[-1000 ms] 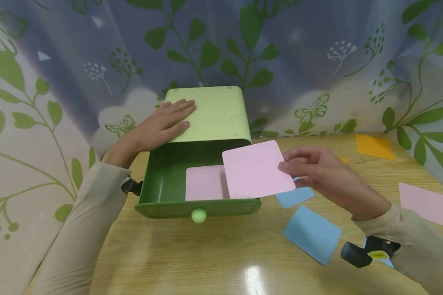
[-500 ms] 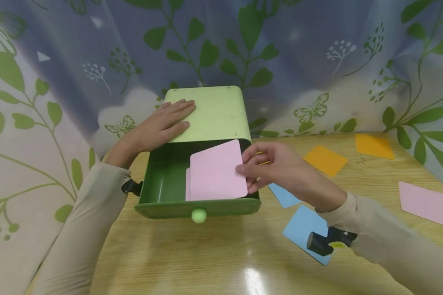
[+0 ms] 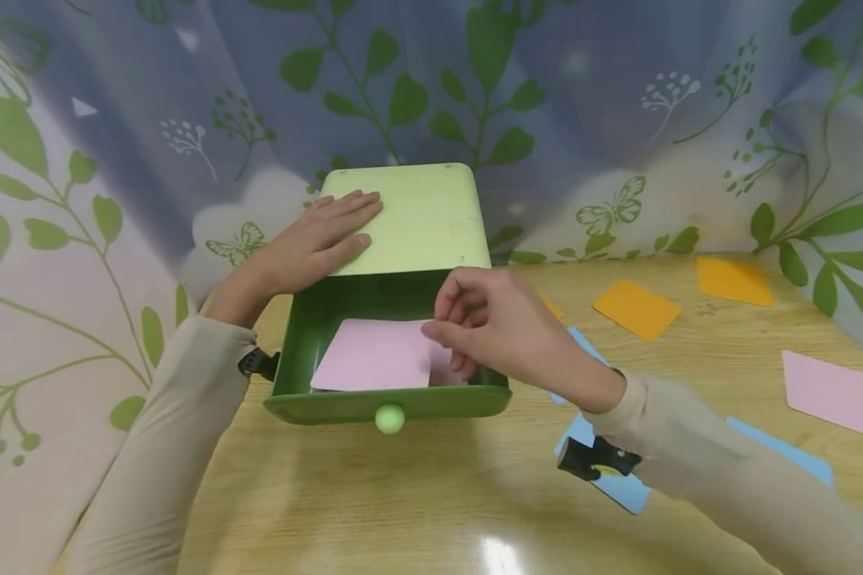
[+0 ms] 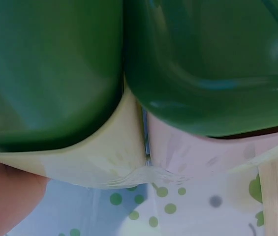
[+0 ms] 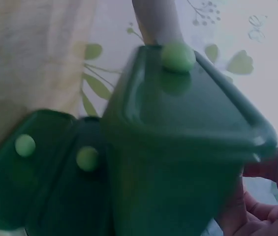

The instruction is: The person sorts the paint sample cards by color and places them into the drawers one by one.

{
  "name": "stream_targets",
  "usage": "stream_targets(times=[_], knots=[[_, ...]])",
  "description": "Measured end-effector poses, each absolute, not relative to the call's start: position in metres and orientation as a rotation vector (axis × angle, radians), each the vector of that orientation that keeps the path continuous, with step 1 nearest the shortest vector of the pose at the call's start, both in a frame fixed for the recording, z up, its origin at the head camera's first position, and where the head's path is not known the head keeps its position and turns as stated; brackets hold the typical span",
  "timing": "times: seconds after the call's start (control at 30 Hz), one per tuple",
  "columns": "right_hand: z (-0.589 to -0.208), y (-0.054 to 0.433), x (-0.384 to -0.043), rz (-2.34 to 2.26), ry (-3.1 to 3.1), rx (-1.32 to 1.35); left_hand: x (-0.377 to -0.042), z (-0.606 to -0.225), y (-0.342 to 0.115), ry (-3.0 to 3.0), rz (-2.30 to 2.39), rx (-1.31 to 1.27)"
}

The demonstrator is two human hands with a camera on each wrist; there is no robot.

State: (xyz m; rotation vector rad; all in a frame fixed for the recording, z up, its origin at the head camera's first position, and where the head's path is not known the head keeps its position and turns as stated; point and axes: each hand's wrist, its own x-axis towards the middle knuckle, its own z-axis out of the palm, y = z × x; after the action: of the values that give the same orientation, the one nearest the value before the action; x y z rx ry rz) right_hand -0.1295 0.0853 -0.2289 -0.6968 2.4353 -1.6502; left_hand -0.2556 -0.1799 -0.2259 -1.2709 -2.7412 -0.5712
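My left hand [image 3: 323,243] lies flat with fingers extended on the pale green top of a small drawer cabinet [image 3: 427,220]. The cabinet's top green drawer [image 3: 445,402] is pulled out, its round knob facing me. Inside, a pink square card [image 3: 374,355] rests tilted to the left, over another pink card [image 3: 443,369] that partly shows. Above the drawer's right side, my right hand [image 3: 499,319] has its fingers curled, thumb and fingertip pinching the upper card's top right corner. In the right wrist view, that hand's fingers [image 5: 266,211] show beside the pulled-out drawer.
Right of the cabinet, orange cards [image 3: 638,309], blue cards [image 3: 783,449] and a pink card [image 3: 837,393] lie scattered on the wooden table [image 3: 374,503]. A leaf-patterned curtain [image 3: 589,120] hangs behind. Lower drawers with knobs [image 5: 87,159] show in the right wrist view.
My right hand has moved left over the drawer, carrying the pink card down into it, onto the other pink card. My left hand stays on the cabinet top.
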Motion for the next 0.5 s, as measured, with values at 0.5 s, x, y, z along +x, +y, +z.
stream_targets(times=[0.5], knots=[[-0.248, 0.216, -0.131, -1.575, 2.788, -0.264, -0.264, -0.226, -0.163, -2.713, -0.539, -1.346]])
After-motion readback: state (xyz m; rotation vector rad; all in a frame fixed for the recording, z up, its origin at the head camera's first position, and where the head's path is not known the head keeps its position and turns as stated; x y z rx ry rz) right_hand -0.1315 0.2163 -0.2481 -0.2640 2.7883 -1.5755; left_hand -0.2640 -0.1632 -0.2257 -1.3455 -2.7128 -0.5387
